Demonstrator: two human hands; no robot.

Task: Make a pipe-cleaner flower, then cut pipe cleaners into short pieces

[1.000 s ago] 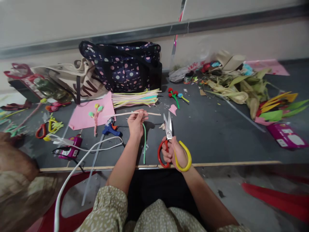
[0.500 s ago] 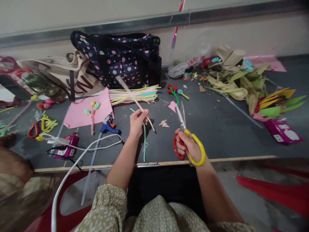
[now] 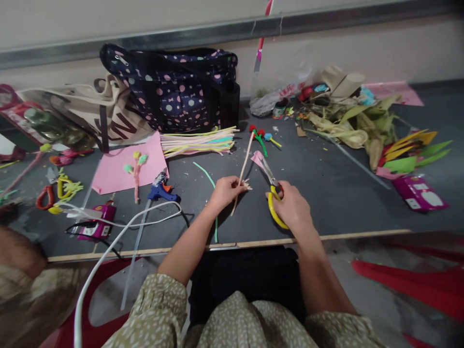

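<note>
One dark worktop (image 3: 344, 198), one spotted navy bag (image 3: 177, 99), a loose bundle of pipe cleaners (image 3: 199, 143), and my left hand (image 3: 225, 195) and right hand (image 3: 294, 207) both full.
Right hand's curled round the yellow-handled scissors (image 3: 271, 176), blades pointing away, close together as far as I can tell, tips by a pink paper scrap (image 3: 257, 157). And the left: thumb and fingers pinched tight near the middle of a pale pipe cleaner (image 3: 245, 163), which tilts over the worktop, far end up by the red pompoms (image 3: 253, 128). Next to nothing in weight, I'd say; soft fuzz, bendy wire inside, unlikely to slip, best held right beside any cut. Smallest of all, pale clippings (image 3: 248, 186), just beside my left hand.
</note>
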